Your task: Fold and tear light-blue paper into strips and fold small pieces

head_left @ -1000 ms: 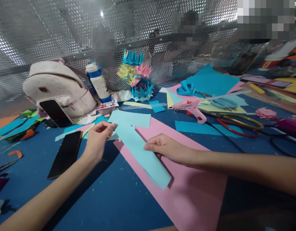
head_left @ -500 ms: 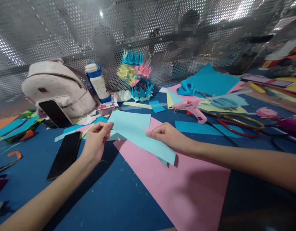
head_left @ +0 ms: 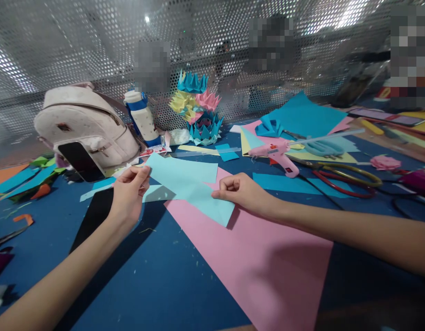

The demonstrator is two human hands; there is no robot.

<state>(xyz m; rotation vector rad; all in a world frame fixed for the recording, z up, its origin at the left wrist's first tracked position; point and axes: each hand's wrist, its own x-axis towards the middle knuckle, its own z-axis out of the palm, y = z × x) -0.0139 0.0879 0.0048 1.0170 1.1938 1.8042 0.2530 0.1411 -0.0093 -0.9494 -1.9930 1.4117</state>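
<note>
A light blue paper strip [head_left: 198,197] slants between my hands, slightly above the table. My left hand [head_left: 131,184] pinches its upper left end between thumb and fingers. At the strip's right side, my right hand [head_left: 236,191] grips the edge with thumb and curled fingers. More light blue paper [head_left: 207,171] shows behind and under the strip; how the pieces overlap is hard to tell. Below them lies a large pink sheet [head_left: 264,271] on the blue table. A black phone [head_left: 93,214] lies flat beside my left wrist, partly covered by it.
A white backpack [head_left: 84,119] with a phone [head_left: 80,161] leaning on it, a bottle [head_left: 143,119] and folded paper flowers [head_left: 195,103] stand along the perforated panel. To the right lie a pink glue gun [head_left: 279,154], scissors [head_left: 350,172] and a blue sheet [head_left: 302,115].
My left hand has moved left, drawing the light blue strip up and to the left. The strip's lower end now sits closer to my right hand, which has hardly moved.
</note>
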